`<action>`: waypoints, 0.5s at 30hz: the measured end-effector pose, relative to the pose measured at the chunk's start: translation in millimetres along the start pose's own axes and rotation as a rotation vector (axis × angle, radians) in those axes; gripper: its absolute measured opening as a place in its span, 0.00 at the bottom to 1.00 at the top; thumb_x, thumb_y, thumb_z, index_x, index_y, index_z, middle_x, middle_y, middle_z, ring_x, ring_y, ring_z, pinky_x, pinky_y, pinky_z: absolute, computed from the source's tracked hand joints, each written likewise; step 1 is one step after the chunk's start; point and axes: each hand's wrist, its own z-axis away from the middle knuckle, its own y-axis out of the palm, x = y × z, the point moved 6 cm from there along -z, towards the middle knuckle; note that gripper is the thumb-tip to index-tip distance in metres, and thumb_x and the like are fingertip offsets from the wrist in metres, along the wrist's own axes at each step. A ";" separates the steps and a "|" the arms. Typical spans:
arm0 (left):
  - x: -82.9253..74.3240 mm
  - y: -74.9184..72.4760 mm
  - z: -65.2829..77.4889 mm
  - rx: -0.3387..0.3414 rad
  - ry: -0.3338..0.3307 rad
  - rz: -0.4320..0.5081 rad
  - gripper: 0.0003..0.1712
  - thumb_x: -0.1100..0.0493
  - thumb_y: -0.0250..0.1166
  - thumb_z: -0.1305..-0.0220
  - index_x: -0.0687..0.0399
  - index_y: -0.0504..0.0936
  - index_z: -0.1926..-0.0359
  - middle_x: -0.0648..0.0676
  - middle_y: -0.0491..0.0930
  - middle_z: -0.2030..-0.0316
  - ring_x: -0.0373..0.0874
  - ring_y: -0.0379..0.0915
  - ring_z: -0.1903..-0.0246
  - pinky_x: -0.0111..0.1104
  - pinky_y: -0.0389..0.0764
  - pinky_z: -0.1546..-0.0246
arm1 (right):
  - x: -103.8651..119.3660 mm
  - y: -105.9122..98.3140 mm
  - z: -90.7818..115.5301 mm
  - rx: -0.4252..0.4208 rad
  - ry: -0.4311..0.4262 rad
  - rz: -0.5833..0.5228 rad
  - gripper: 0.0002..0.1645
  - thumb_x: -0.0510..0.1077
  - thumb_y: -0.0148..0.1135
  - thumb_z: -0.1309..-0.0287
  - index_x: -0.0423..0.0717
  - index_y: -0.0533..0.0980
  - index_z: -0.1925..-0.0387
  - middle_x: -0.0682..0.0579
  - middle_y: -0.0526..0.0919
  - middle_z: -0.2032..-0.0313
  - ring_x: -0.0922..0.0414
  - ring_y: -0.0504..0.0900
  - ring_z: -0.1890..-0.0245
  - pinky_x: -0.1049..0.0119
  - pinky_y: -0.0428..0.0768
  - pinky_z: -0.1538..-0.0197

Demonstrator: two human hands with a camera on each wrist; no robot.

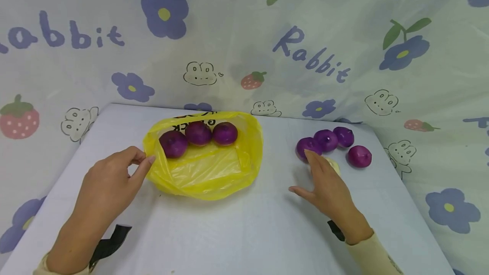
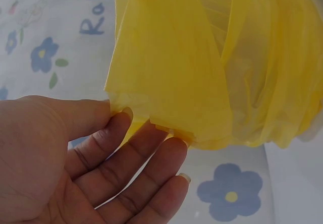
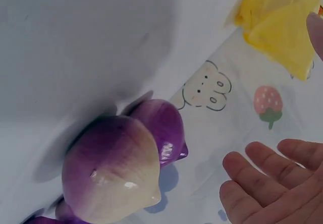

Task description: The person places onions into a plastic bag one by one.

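My left hand (image 1: 111,186) pinches the left rim of a yellow plastic bag (image 1: 206,181) between thumb and fingers; the left wrist view shows the thin film (image 2: 166,62) at the fingertips. The bag lies with its mouth spread wide, and three purple onions (image 1: 198,133) rest inside along its far side. Over to the right, my right hand (image 1: 330,190) hovers with fingers extended and thumb apart, holding nothing. Beneath and beyond it are several purple onions (image 1: 326,140). One onion with a pale side (image 3: 113,168) is large in the right wrist view; in the head view the hand partly covers it.
A white table (image 1: 229,232) carries everything. Behind and beside it hangs a pale curtain (image 1: 229,24) printed with flowers, rabbits and strawberries. One purple onion (image 1: 360,156) sits a little apart, near the table's right edge.
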 end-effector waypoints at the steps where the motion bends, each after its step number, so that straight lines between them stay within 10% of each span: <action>1: -0.1 -0.2 -0.1 -0.001 0.001 0.000 0.09 0.54 0.69 0.28 0.56 0.84 0.58 0.61 0.87 0.62 0.46 0.69 0.78 0.38 0.70 0.76 | -2.7 0.4 0.7 0.007 0.014 0.000 0.70 0.60 0.88 0.60 0.36 0.60 0.24 0.34 0.71 0.31 0.38 0.71 0.31 0.42 0.74 0.35; 15: -0.5 1.0 -0.6 0.004 0.000 0.009 0.10 0.54 0.69 0.28 0.56 0.84 0.57 0.61 0.87 0.62 0.46 0.71 0.77 0.39 0.70 0.75 | -42.8 5.8 12.4 0.087 0.170 -0.025 0.69 0.61 0.84 0.53 0.31 0.56 0.23 0.30 0.65 0.28 0.34 0.65 0.28 0.37 0.67 0.32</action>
